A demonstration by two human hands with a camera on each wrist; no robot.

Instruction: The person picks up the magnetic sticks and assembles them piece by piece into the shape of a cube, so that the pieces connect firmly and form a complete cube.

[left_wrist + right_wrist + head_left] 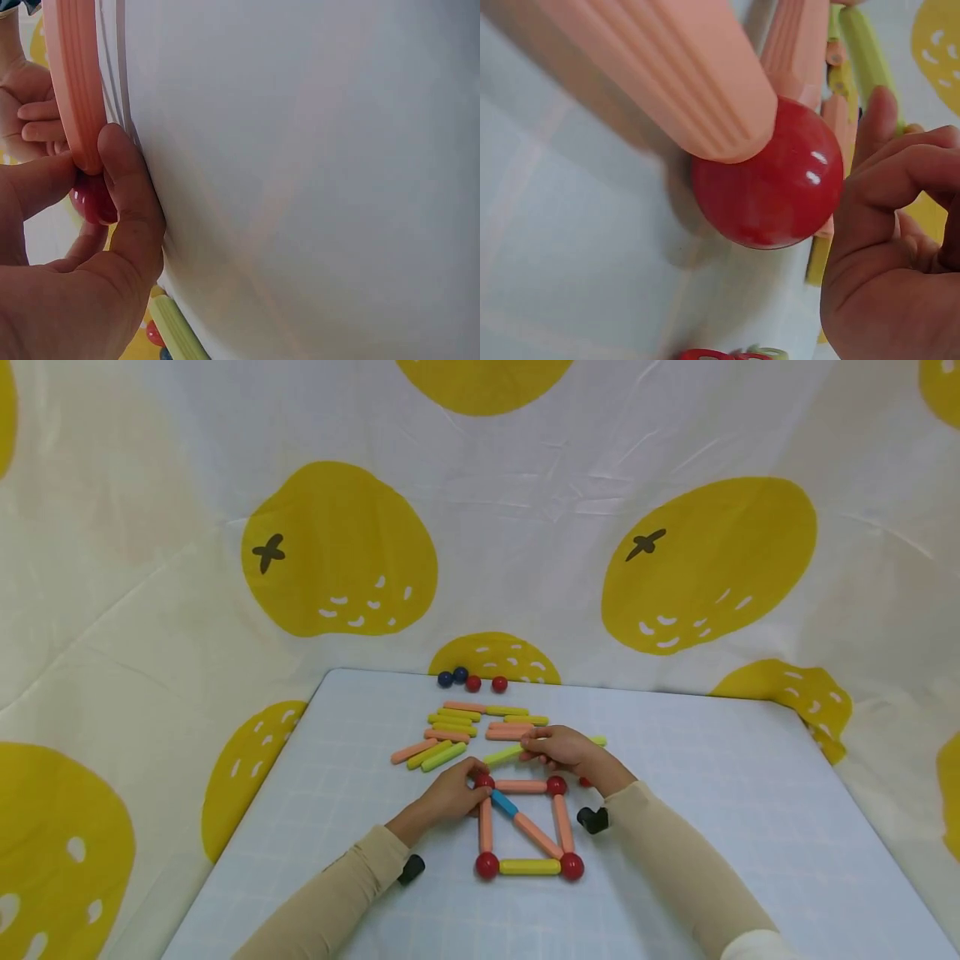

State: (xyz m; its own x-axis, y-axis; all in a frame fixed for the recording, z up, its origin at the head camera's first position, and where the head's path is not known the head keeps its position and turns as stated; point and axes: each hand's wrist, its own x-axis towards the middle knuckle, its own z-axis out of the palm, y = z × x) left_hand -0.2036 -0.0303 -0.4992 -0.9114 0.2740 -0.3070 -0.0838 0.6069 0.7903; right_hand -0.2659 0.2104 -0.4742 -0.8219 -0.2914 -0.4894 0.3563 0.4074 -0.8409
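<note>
My left hand [450, 792] pinches the red ball [91, 201] at the far left corner of a square of sticks and balls. Its fingertips also touch the end of a salmon stick [75, 82]. The square has salmon sticks on its left, far and right sides and a yellow stick [530, 867] along the near side. A diagonal of a blue piece [504, 803] and a salmon stick [536, 835] crosses it. Beyond the far side, my right hand [566, 750] holds a yellow-green stick [866, 60], its left end near the left hand; fingers cover its middle.
Loose yellow sticks [453, 718] and salmon sticks [510, 733] lie behind the hands. Two dark blue balls [446, 679] and two red balls [499, 684] stand at the table's far edge. A small red thing [585, 782] shows partly behind the right wrist.
</note>
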